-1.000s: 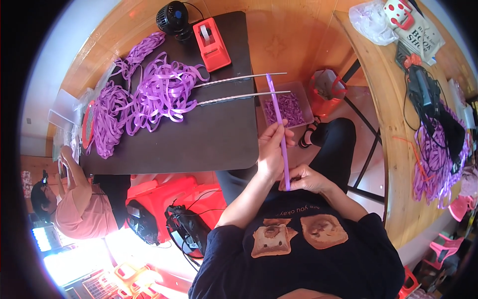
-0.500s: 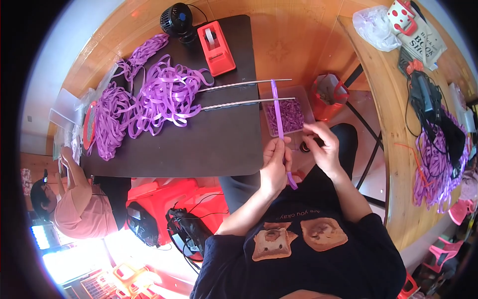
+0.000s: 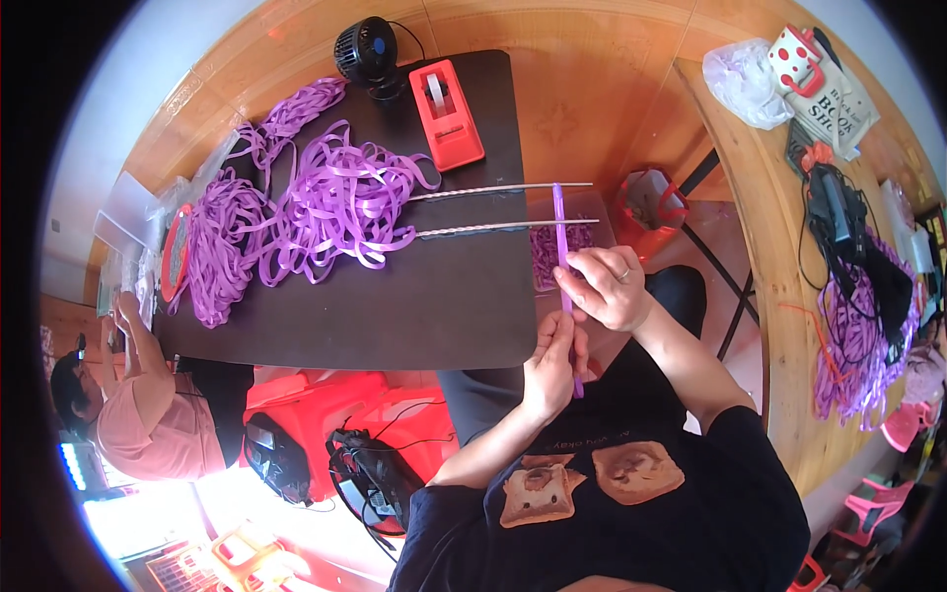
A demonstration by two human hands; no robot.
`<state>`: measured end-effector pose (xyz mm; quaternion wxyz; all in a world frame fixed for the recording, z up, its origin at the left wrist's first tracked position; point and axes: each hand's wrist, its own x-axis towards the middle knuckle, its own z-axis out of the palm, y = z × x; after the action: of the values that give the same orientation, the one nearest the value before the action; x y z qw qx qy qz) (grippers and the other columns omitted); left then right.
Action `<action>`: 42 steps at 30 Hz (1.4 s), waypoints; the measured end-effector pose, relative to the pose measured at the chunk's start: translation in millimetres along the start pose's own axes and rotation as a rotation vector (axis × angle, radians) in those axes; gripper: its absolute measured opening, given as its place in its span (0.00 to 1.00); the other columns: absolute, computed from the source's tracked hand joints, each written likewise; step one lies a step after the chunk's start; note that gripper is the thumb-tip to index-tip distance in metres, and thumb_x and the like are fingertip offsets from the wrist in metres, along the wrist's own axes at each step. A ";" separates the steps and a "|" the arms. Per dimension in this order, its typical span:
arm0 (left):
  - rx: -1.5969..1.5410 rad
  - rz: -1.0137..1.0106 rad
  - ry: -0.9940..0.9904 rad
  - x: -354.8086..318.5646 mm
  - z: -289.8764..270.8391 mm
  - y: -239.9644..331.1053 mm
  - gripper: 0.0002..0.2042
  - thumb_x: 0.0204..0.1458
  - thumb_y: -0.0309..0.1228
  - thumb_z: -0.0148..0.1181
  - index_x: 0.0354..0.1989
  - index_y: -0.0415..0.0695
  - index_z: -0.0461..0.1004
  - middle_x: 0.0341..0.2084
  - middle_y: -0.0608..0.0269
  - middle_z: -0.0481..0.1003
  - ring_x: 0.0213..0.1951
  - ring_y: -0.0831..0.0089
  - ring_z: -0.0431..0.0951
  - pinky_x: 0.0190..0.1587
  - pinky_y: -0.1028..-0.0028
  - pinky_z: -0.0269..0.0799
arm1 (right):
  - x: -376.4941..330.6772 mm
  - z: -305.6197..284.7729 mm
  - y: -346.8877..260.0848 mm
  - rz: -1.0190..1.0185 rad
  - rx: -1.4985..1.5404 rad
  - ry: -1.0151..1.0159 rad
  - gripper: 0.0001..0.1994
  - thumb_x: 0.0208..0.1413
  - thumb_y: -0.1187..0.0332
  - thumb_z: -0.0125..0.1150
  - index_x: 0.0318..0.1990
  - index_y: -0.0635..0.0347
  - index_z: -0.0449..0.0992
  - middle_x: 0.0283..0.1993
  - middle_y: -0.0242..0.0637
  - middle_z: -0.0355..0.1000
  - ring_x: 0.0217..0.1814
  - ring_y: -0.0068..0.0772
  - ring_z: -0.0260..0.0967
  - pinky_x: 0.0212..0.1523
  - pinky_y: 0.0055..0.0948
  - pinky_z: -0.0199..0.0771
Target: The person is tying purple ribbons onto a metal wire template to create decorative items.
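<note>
A narrow purple ribbon (image 3: 560,239) hangs over two thin metal rods (image 3: 567,185) that jut past the right edge of the dark table. My left hand (image 3: 554,367) is closed round the ribbon's lower part, its end showing below the fingers. Just above it, the thumb and fingers of my right hand (image 3: 610,286) pinch the same ribbon. Back along the rods lies a large loose heap of purple ribbon (image 3: 340,192) on the table. Beneath the rod tips, a clear bin (image 3: 604,229) holds many short purple pieces, partly hidden by my right hand.
On the dark table (image 3: 395,316) stand a red tape dispenser (image 3: 450,123) and a black fan (image 3: 367,51). A red bag (image 3: 651,200) sits beyond the bin. The wooden table (image 3: 779,296) at right carries cables and more ribbon. At left, another person (image 3: 158,424) works; red stools (image 3: 306,395) are nearby.
My right hand has moved left and onto the ribbon, from beside a dark ring-shaped thing. My left hand keeps its hold. The whole view has shifted slightly.
</note>
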<state>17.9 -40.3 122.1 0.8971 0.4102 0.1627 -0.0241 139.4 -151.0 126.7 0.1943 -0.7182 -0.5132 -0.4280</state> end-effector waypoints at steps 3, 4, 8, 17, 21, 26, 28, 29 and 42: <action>0.017 0.024 -0.158 -3.9 -6.1 -0.9 0.13 0.66 0.35 0.38 0.43 0.41 0.68 0.19 0.69 0.65 0.16 0.83 0.61 0.23 0.83 0.64 | 7.4 -6.5 -1.1 0.024 0.047 -0.011 0.17 0.35 0.69 0.68 0.38 0.57 0.80 0.45 0.37 0.72 0.40 0.34 0.69 0.34 0.30 0.64; 0.015 0.025 -0.161 -5.6 -7.4 -0.3 0.13 0.66 0.35 0.38 0.43 0.41 0.68 0.19 0.69 0.65 0.16 0.83 0.61 0.23 0.83 0.64 | 9.3 -7.5 -1.2 0.021 0.044 -0.013 0.17 0.35 0.69 0.68 0.38 0.57 0.80 0.45 0.37 0.72 0.40 0.34 0.69 0.34 0.30 0.64; -0.072 -0.046 -0.281 -9.1 -19.0 -5.8 0.17 0.66 0.37 0.39 0.51 0.38 0.68 0.24 0.64 0.72 0.21 0.79 0.69 0.28 0.81 0.69 | 30.4 -17.7 1.6 0.131 0.181 0.036 0.15 0.35 0.70 0.67 0.36 0.59 0.78 0.40 0.34 0.73 0.38 0.33 0.69 0.35 0.30 0.63; 0.107 -0.071 -0.157 27.0 -27.8 -18.2 0.19 0.65 0.40 0.42 0.57 0.40 0.64 0.38 0.64 0.73 0.31 0.81 0.72 0.37 0.78 0.71 | 91.1 -5.8 63.8 0.644 0.758 0.006 0.04 0.55 0.82 0.51 0.32 0.71 0.74 0.29 0.38 0.70 0.30 0.24 0.68 0.32 0.21 0.66; 0.143 0.028 -0.163 50.3 -16.4 -17.0 0.16 0.65 0.35 0.43 0.54 0.39 0.67 0.38 0.63 0.74 0.31 0.80 0.72 0.39 0.80 0.66 | 90.6 27.0 101.0 1.008 1.132 -0.063 0.07 0.59 0.76 0.53 0.32 0.70 0.76 0.29 0.31 0.73 0.31 0.16 0.68 0.35 0.18 0.66; 0.177 0.133 -0.086 77.4 -1.5 -11.5 0.15 0.64 0.34 0.43 0.53 0.40 0.68 0.38 0.63 0.74 0.31 0.80 0.72 0.39 0.79 0.67 | 81.8 55.3 122.1 1.262 1.261 -0.134 0.08 0.58 0.67 0.58 0.32 0.61 0.79 0.28 0.29 0.75 0.30 0.15 0.69 0.32 0.15 0.64; 0.154 0.131 -0.060 89.7 -1.7 -11.3 0.15 0.64 0.34 0.43 0.53 0.40 0.68 0.38 0.64 0.74 0.31 0.80 0.72 0.40 0.78 0.67 | 78.1 63.4 122.8 1.295 1.291 -0.158 0.09 0.58 0.65 0.59 0.30 0.60 0.79 0.28 0.28 0.75 0.30 0.15 0.69 0.31 0.15 0.63; 0.131 0.132 -0.037 95.2 -2.0 -11.3 0.15 0.64 0.34 0.43 0.53 0.40 0.68 0.38 0.64 0.74 0.32 0.79 0.72 0.40 0.78 0.67 | 79.2 65.4 122.0 1.300 1.294 -0.160 0.09 0.58 0.65 0.59 0.30 0.60 0.79 0.28 0.28 0.75 0.30 0.15 0.69 0.31 0.15 0.63; 0.188 0.503 0.132 135.5 33.4 1.3 0.19 0.63 0.29 0.45 0.61 0.38 0.60 0.56 0.56 0.65 0.58 0.70 0.65 0.59 0.69 0.59 | -4.2 101.6 108.4 1.569 1.638 -0.289 0.09 0.55 0.69 0.59 0.32 0.68 0.79 0.26 0.36 0.75 0.29 0.23 0.73 0.31 0.21 0.72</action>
<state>155.3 -52.1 101.2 0.8203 0.5197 0.1109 0.2114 279.1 -123.5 84.0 0.7569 -0.5409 -0.0656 0.3610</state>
